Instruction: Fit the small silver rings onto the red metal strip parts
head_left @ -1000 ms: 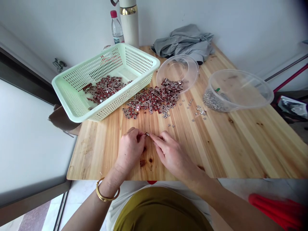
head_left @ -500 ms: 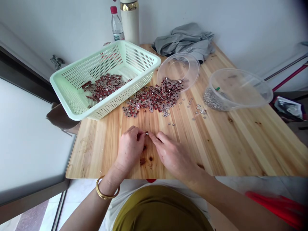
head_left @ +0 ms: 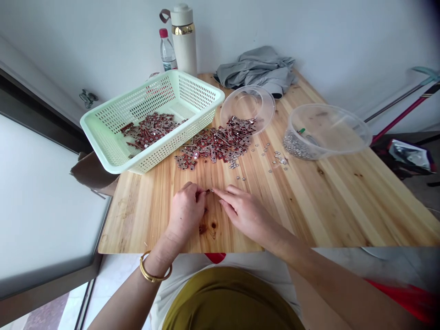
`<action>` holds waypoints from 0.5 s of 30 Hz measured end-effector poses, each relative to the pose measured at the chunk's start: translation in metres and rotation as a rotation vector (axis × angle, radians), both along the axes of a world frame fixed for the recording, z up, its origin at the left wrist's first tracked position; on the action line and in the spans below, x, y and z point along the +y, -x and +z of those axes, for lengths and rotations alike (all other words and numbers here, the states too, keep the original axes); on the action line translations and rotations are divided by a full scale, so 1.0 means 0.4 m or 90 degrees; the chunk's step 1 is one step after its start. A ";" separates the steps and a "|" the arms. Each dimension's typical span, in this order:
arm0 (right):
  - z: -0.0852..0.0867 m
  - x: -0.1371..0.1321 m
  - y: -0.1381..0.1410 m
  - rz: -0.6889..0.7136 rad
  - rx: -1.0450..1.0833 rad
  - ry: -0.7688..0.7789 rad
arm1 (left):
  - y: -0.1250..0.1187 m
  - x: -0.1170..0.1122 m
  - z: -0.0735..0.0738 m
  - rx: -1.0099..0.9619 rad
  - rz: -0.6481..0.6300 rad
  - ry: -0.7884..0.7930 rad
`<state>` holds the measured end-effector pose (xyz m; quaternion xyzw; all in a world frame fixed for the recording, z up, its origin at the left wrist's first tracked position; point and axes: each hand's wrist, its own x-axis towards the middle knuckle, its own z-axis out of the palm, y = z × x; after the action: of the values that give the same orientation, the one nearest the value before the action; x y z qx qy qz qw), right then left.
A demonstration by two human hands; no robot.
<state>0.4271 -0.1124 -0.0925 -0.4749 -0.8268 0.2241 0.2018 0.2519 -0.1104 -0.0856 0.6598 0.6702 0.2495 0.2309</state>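
Note:
My left hand point(head_left: 187, 207) is closed in a pinch on a small reddish-brown strip point(head_left: 207, 191) close above the table, most of it hidden by the fingers. From the other side my right hand point(head_left: 245, 211) reaches in with its index finger stretched out, the tip touching or nearly touching a tiny silvery bit at the strip's end. Its thumb stands apart from that finger. Beyond both hands lies a pile of similar strips point(head_left: 216, 143) with round metal spots. Small silvery discs point(head_left: 240, 178) are scattered in front of the pile and to its right.
A pale green perforated basket point(head_left: 147, 166) with more strips stands at the left. Right of the pile is a clear tub point(head_left: 330, 149) partly filled with small metal pieces. A clear lid point(head_left: 266, 110), grey cloth point(head_left: 256, 68), bottle point(head_left: 167, 50) and thermos point(head_left: 185, 48) are at the back.
The right thumb has moved apart from the index finger, which still points at the strip. The left hand keeps its pinch. My view has tilted slightly up, showing the whole thermos.

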 end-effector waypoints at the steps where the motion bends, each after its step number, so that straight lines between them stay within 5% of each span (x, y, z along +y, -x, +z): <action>1: -0.001 -0.002 0.000 -0.001 0.001 0.001 | 0.000 0.001 0.001 0.006 0.001 0.000; 12: 0.016 -0.016 0.022 0.017 -0.119 -0.011 | -0.010 -0.009 -0.011 0.017 0.000 0.001; 15: 0.007 -0.011 0.005 0.012 -0.014 -0.014 | 0.013 0.006 0.025 0.004 -0.020 -0.072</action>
<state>0.4252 -0.1170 -0.0896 -0.4669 -0.8359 0.2120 0.1959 0.2468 -0.1082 -0.0754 0.6833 0.6451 0.2809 0.1950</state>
